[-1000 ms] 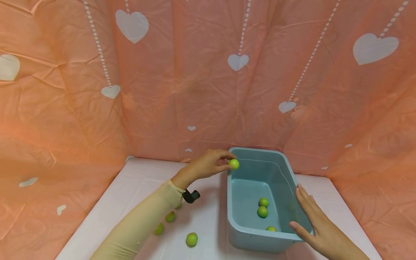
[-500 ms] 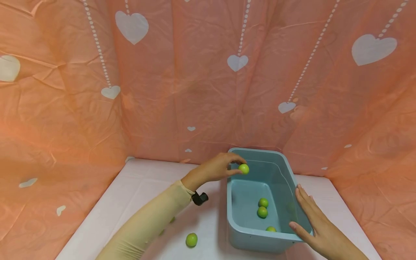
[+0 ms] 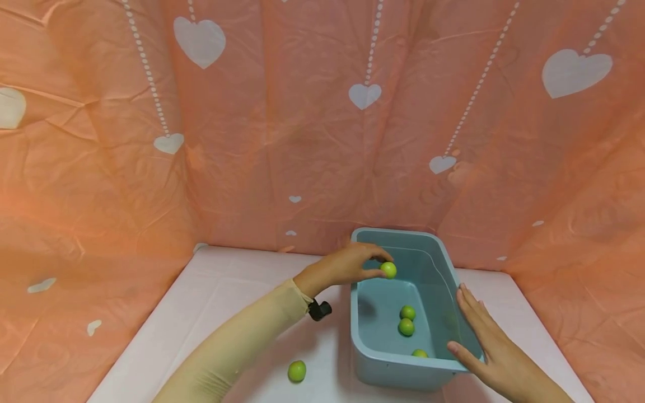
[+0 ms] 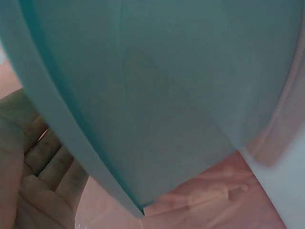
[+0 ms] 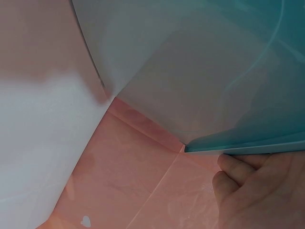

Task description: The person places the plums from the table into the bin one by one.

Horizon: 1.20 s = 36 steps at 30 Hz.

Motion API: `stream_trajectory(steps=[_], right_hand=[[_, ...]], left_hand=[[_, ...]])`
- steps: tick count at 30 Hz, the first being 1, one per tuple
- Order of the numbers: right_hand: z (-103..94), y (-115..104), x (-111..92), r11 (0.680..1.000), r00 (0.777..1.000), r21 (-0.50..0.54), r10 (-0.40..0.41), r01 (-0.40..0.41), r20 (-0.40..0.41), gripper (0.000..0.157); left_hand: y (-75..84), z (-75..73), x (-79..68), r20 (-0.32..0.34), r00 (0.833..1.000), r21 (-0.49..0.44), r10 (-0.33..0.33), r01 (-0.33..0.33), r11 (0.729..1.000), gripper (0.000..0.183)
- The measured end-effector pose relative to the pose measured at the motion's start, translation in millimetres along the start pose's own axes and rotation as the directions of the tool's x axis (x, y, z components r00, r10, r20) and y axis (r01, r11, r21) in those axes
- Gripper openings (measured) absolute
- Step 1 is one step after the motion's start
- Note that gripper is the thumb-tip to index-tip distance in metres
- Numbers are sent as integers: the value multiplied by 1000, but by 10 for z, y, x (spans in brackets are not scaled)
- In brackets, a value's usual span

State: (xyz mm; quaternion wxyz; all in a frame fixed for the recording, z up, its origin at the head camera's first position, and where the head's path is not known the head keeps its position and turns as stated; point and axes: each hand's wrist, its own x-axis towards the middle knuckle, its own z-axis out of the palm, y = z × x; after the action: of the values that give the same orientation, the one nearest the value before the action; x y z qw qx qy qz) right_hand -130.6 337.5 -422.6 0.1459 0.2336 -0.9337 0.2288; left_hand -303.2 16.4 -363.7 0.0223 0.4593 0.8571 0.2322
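A small round green fruit (image 3: 388,270) is pinched between the thumb and fingertips of my left hand (image 3: 353,266), inside the left rim of a blue-grey plastic bin (image 3: 354,319). Below it, a pair of green fruits (image 3: 407,327) lies on the bin floor, and another fruit (image 3: 420,354) shows partly behind the near wall. My right hand (image 3: 491,350) rests on the bin's near right corner, its fingers straight along the right rim and its thumb over the near rim. In the left wrist view the bin wall (image 4: 167,95) hides the held fruit.
One loose green fruit (image 3: 297,371) lies on the white tabletop (image 3: 242,280), left of the bin. Pink-orange sheeting (image 3: 282,140) with white hearts hangs behind and at both sides. The left forearm's beige sleeve (image 3: 242,347) covers part of the table.
My left hand has moved right and slightly down with the fruit, from the left rim to inside the bin. The left sleeve now covers the other loose fruits. My right hand stays put.
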Motion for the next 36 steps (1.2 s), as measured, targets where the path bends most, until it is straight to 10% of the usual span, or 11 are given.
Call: stream_trajectory(steps=[36], right_hand=[[6,-15,4,1000,1000,4,-19,19,-8,100]], left_hand=[[102,313,390,153,987,82,50,-63,995,35]])
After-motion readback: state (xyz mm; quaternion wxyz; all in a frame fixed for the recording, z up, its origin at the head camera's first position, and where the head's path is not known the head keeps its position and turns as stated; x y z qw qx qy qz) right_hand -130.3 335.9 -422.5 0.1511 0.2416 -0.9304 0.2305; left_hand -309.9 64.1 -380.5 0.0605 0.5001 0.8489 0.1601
